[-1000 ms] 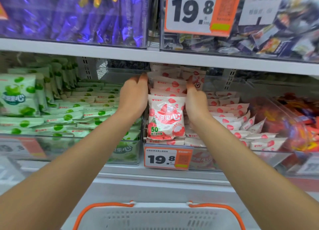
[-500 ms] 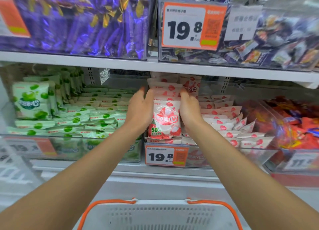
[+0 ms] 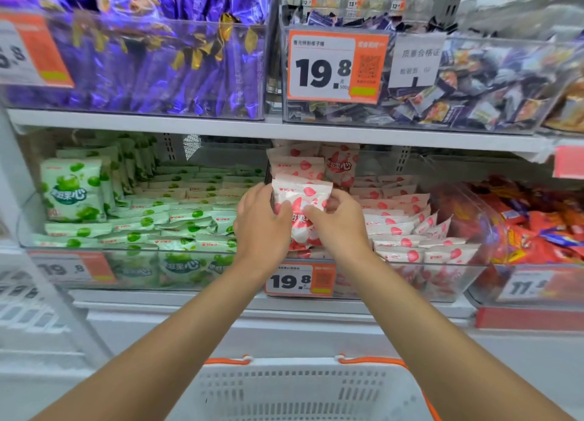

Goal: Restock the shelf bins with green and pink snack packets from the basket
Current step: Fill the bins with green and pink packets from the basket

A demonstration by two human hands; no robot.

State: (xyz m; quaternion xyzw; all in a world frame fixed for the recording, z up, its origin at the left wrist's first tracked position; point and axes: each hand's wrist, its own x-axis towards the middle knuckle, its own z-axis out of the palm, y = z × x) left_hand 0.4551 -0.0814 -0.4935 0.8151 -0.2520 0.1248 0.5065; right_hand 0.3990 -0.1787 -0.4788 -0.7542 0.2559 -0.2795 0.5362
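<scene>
Green snack packets (image 3: 177, 218): fill the clear left bin (image 3: 94, 262) on the lower shelf; most lie flat in rows, a few stand upright at the bin's left end.
Left price tag (image 3: 72, 267): on the front wall of the left bin, blurred, orange edge.
Left hand (image 3: 260, 223): raised at the front left corner of the middle bin; fingers wrapped on the left edge of one pink packet, thumb across its face.
Held pink packet (image 3: 301, 196): upright, white with red fruit print, gripped between both hands just above the flat packets in the middle bin.
Right hand (image 3: 339, 223): fingers closed on the right edge of the same packet, thumb on its face.
Pink snack packets (image 3: 398, 224): lie stacked flat in the clear middle bin (image 3: 442, 281); several stand upright at the back behind the held one.
Middle price tag (image 3: 300, 280): reads 19.8, on the middle bin's front, partly behind the left wrist.
Red packets (image 3: 537, 228): in the bin at the far right, blurred.
Upper shelf (image 3: 284, 130): purple wrappers (image 3: 158, 57) in a bin at left, mixed dark sweets (image 3: 474, 98) at right.
Basket (image 3: 303, 392): white with orange handles, bottom centre between the forearms; contents cannot be seen.
</scene>
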